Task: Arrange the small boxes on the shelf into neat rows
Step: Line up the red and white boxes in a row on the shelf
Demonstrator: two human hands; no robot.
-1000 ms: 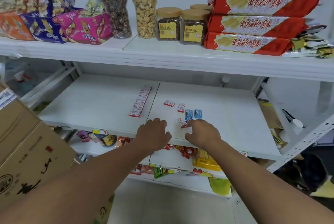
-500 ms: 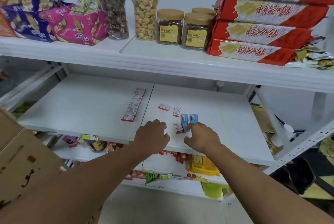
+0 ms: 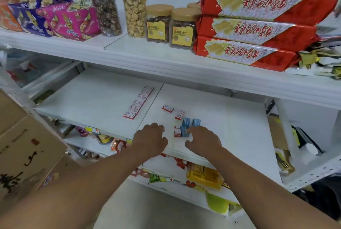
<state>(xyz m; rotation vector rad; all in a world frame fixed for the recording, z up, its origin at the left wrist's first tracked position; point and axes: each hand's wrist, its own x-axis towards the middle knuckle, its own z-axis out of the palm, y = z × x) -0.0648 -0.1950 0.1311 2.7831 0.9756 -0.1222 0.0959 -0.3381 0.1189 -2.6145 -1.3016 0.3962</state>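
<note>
Right hand (image 3: 203,141) fingertips touch blue box (image 3: 184,130) beside red row (image 3: 139,102), uncurled; left hand (image 3: 150,139) loosely curled, empty. Better to slide it flush.

The white shelf (image 3: 230,123) in front of you carries a straight row of red-and-white boxes (image 3: 138,102) at the panel seam. To its right, three loose red-and-white boxes (image 3: 168,108) and three blue boxes (image 3: 196,122) lie scattered.

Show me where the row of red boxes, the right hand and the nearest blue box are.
row of red boxes (image 3: 138,103), head view, middle of the row
right hand (image 3: 203,141), head view, back of hand
nearest blue box (image 3: 184,131), head view, its top face
</note>
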